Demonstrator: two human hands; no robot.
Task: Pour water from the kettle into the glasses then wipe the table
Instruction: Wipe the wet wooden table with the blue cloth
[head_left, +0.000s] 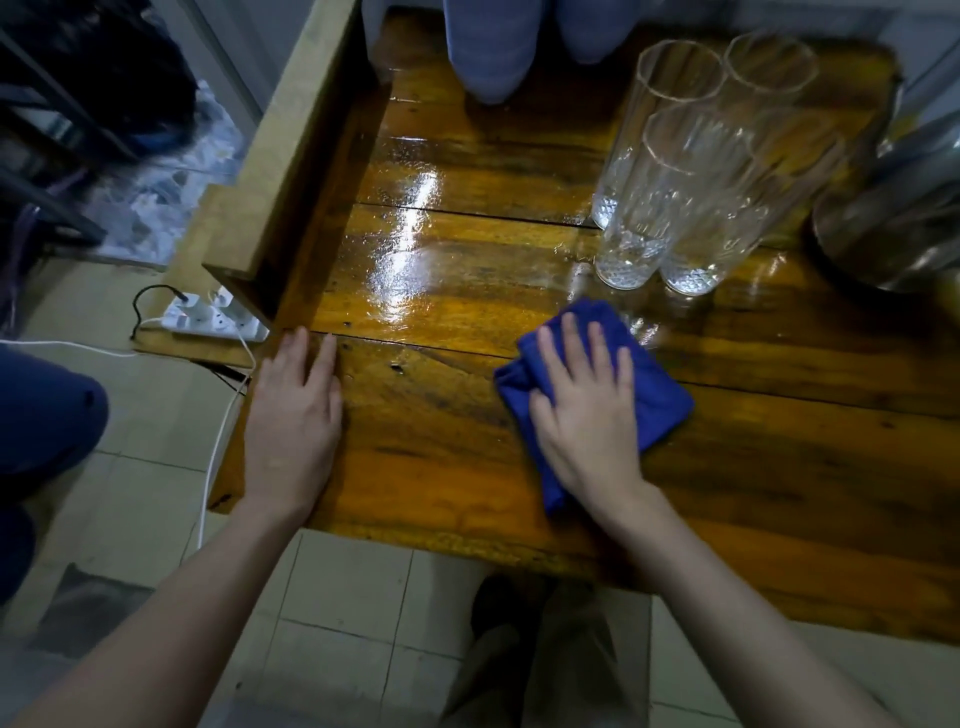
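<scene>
1. The right hand (587, 415), fingers spread, pressed a blue cloth (660, 395) flat on the bench (441, 441); the left hand (293, 415) lay open, holding nothing, at 9 o'clock.
2. Wiping looked underway: four glasses (691, 171) stood at 1 o'clock, seemingly holding water, kettle (893, 223) beyond.
3. No writing was readable.

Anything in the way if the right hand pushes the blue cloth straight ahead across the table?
Yes. The cluster of glasses stands just beyond the blue cloth under the right hand. Ahead-left, the glossy table is open; the left hand rests flat at its left edge.
</scene>
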